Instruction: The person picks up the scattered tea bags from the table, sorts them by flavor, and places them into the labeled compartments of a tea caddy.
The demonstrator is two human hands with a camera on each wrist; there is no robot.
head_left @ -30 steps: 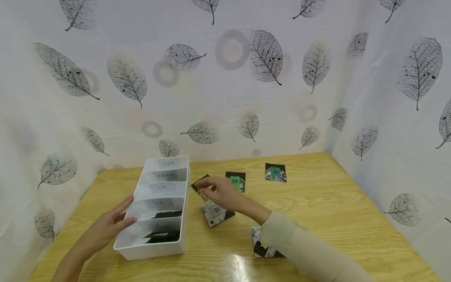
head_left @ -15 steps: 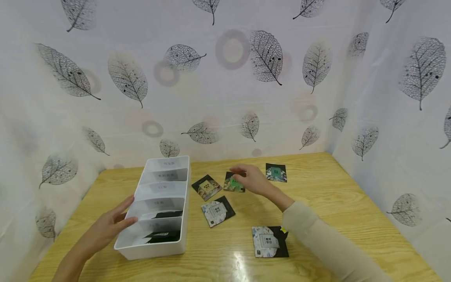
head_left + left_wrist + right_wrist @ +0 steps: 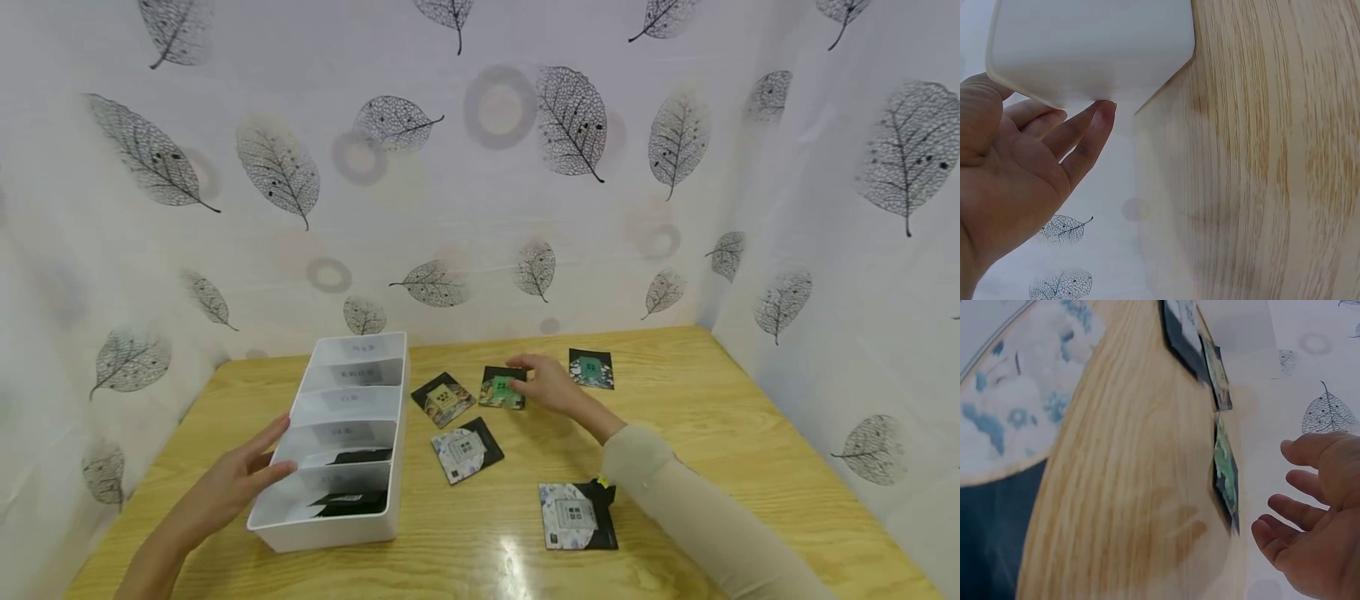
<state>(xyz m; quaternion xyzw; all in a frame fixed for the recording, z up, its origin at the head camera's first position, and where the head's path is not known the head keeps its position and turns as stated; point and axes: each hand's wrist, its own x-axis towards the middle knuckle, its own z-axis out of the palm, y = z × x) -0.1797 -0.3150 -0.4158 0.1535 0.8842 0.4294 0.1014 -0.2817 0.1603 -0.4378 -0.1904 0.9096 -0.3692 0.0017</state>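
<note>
My left hand [image 3: 236, 483] holds the near-left wall of a white divided box [image 3: 322, 537], thumb over the rim. In the left wrist view, the fingers [image 3: 1088, 140] touch the box's outer wall [image 3: 1094, 56]. My right hand [image 3: 553, 390] reaches over the right edge of a flat black sachet with a green label [image 3: 501, 390]. Its fingers are loosely bent and parted, and nothing shows between them. In the right wrist view, that sachet [image 3: 1225, 472] lies just left of the right hand's fingertips [image 3: 1266, 528]; whether they touch cannot be told.
A yellow-label sachet [image 3: 442, 400] and a white-and-black sachet [image 3: 467, 451] lie beside the box. A teal-label sachet [image 3: 591, 368] lies at the back, a larger silver-label one [image 3: 573, 517] in front. Black sachets [image 3: 351, 503] stand in the box's nearest compartments. A leaf-print curtain [image 3: 465, 200] borders the table.
My right hand has moved right from above the yellow-label sachet to the green-label one, then lowered to its right edge. My left hand has stayed on the box.
</note>
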